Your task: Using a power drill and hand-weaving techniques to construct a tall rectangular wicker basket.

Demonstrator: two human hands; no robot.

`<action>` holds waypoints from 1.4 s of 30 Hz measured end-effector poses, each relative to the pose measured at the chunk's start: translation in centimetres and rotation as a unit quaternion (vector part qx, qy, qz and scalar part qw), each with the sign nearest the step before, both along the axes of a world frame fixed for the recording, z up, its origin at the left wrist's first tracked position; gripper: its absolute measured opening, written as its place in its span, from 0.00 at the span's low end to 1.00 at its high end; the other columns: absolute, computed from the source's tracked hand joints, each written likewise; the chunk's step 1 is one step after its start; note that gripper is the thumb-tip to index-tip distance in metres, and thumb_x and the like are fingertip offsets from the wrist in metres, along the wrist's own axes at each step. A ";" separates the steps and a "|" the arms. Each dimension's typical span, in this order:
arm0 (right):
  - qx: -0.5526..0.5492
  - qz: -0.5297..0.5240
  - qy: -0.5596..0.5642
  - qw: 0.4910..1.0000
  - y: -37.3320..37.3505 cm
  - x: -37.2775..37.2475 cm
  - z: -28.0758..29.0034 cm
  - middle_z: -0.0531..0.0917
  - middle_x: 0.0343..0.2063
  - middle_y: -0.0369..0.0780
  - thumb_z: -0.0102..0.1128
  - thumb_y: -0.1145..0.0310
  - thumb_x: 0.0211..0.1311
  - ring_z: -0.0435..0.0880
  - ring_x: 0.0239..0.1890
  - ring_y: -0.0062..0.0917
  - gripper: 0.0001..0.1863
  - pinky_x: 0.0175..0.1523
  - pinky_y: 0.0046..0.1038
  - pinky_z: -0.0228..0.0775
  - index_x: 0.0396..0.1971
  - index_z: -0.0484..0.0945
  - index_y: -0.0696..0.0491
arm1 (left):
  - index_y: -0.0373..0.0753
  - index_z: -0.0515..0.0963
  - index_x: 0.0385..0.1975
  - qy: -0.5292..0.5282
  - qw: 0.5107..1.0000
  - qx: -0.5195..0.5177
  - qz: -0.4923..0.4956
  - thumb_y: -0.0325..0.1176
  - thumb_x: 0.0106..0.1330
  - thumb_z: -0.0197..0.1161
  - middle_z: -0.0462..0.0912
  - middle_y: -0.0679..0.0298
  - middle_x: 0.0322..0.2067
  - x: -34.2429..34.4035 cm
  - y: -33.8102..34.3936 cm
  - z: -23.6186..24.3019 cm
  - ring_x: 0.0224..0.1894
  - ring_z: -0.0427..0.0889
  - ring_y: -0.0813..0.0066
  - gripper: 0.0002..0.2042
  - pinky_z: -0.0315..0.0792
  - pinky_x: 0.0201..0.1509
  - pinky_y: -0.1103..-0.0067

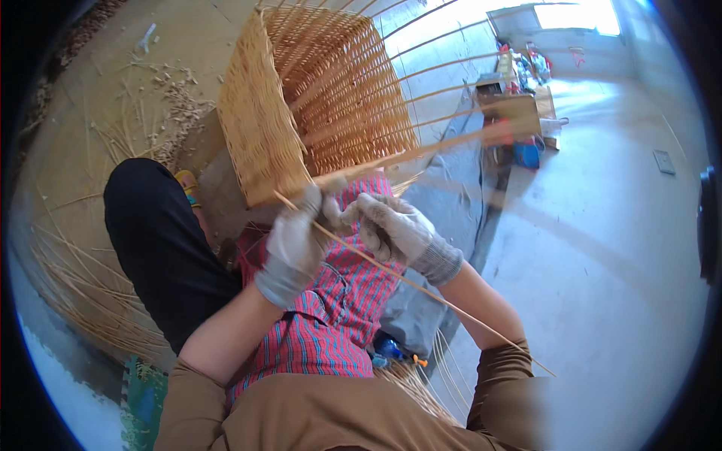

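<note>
Head view: a half-woven wicker basket point(301, 105) lies tipped on its side on the person's lap, its open mouth facing up and away, with long unwoven upright stakes point(436, 71) fanning out of its rim toward the upper right. Its woven lower edge sits just above both gloved hands.

The left hand point(295, 244), in a grey work glove, is clenched around a thin cane strand point(391, 274) right at the basket's lower corner; its grip closes on the strand where it meets the weave. The right hand point(395, 229), gloved the same way, is just beside the left, fingers curled on the same strand and near the basket's edge; how firmly its grip closes I cannot tell, since the fingers are partly turned away. The strand runs from the basket corner down and to the right, crossing the right forearm and ending past the elbow near the floor.

Under the hands lies a red checked cloth point(338, 316) over the lap, with a black trouser leg point(162, 240) bent out to the left. Brown rolled-up sleeves point(331, 413) fill the lower edge.

Loose cane rods point(83, 293) lie in a bundle on the concrete floor point(602, 263) at the left, with scraps and shavings point(169, 98) farther up. A second small bundle shows by the right elbow. Cluttered boxes point(523, 113) stand well apart at the upper right
</note>
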State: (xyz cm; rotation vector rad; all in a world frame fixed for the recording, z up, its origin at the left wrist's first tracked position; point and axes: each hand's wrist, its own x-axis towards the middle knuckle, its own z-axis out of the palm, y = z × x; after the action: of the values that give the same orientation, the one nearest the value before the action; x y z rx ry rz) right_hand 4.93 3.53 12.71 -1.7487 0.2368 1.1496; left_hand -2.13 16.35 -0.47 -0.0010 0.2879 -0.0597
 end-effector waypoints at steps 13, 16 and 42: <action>0.101 -0.034 -0.471 0.876 -5.9 14.8 -8.3 0.84 0.34 0.38 0.55 0.63 0.71 0.83 0.40 0.24 0.12 0.37 0.23 0.77 0.46 0.77 0.55 | 0.35 0.71 0.51 0.224 0.959 0.112 0.131 0.25 0.71 0.53 0.80 0.56 0.43 -3.2 4.4 -6.5 0.44 0.84 0.58 0.11 0.85 0.49 0.61; 0.094 -0.176 -0.397 0.896 -7.4 11.5 -9.5 0.82 0.29 0.36 0.51 0.62 0.74 0.82 0.37 0.22 0.13 0.37 0.26 0.76 0.41 0.78 0.56 | 0.36 0.72 0.52 0.183 0.961 0.157 0.135 0.22 0.71 0.52 0.79 0.56 0.47 -3.0 5.4 -8.3 0.48 0.82 0.57 0.12 0.83 0.51 0.62; -0.158 0.103 -0.009 0.982 -6.3 -4.0 0.9 0.74 0.16 0.30 0.56 0.62 0.70 0.70 0.15 0.12 0.11 0.19 0.19 0.62 0.37 0.80 0.54 | 0.38 0.79 0.41 0.043 0.967 0.132 -0.214 0.48 0.75 0.53 0.79 0.70 0.26 -5.1 -7.2 1.3 0.27 0.78 0.82 0.18 0.77 0.29 0.82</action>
State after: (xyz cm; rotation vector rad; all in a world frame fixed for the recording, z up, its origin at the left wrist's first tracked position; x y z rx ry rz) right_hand 0.96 -2.73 13.59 -2.1012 0.2423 1.2979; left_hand -7.22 9.17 0.86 0.3253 0.3780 -0.4505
